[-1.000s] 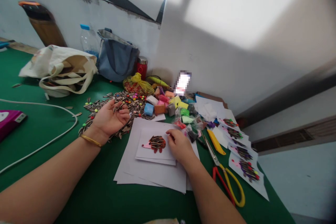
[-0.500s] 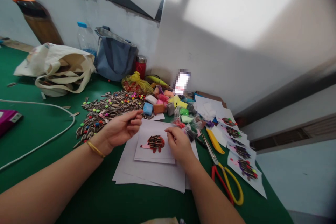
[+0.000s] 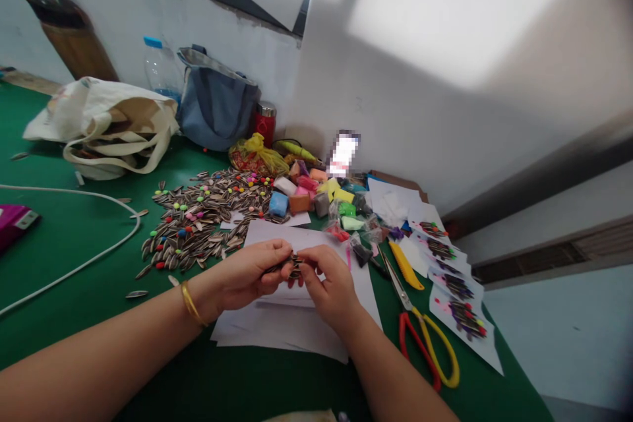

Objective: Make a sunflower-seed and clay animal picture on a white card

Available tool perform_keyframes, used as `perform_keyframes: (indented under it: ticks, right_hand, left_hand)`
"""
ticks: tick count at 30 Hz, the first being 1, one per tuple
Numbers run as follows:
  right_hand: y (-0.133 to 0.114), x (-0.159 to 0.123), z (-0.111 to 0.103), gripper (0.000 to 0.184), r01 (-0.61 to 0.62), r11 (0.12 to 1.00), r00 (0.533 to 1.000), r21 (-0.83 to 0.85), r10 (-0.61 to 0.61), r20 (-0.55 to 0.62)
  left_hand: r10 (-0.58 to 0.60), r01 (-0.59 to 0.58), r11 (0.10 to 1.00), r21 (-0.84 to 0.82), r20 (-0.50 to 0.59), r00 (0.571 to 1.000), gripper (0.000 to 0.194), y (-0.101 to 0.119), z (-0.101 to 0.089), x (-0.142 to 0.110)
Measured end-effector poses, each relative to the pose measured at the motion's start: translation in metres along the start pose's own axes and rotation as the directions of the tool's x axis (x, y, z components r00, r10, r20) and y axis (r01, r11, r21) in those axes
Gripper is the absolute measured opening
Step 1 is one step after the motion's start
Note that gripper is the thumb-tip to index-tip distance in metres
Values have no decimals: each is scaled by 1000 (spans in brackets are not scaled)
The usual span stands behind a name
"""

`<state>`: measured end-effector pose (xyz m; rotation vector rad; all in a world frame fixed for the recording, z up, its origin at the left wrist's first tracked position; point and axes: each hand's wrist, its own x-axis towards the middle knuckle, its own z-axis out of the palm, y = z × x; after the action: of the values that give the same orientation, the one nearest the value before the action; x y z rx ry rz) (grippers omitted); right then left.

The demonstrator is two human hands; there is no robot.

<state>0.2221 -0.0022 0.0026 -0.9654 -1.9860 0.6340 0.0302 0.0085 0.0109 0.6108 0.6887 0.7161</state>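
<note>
My left hand [image 3: 252, 275], with a gold bangle at the wrist, is closed around dark sunflower seeds [image 3: 273, 269]. My right hand [image 3: 332, 285] is bent in a pinch; what its fingertips hold, if anything, is hidden. Both sets of fingertips meet over the hedgehog picture [image 3: 295, 271], covering most of it. Between them show some of its striped seeds and red feet. The small white card under it lies on several larger white sheets [image 3: 297, 331]. To the left spreads a heap of sunflower seeds [image 3: 198, 227] mixed with bright coloured bits.
Scissors [image 3: 406, 303] with red and yellow handles and a yellow cutter [image 3: 406, 266] lie at the right. Finished-looking hedgehog cards [image 3: 465, 320] line the right edge. Behind are clay packets [image 3: 299, 203], a phone [image 3: 343, 155], bags [image 3: 217, 102] and a white cable [image 3: 106, 250].
My left hand has moved from beside the seed heap down and right onto the hedgehog picture. My right hand has shifted slightly left, so the fingertips now meet and hide the picture.
</note>
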Motion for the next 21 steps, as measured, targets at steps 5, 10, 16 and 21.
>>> perform_keyframes:
  ticks: [5,10,16,21]
  right_hand:
    - [0,1,0,17,-2,999,1000,49,1,20]
    - [1,5,-5,15,-11,1000,1000,26,11,-1]
    - [2,5,-6,15,-18,1000,1000,-25,18,5]
    - [1,5,-5,9,-7,1000,999,-5,7,43]
  left_hand:
    - [-39,36,990,133,14,999,30,-3,3,0]
    - [-53,53,985,165,-3,999,28,-1,3,1]
    - [-34,48,966,253,-58,998,30,-2,1,2]
    - [8,21,949,313,-92,996,35,-2,3,2]
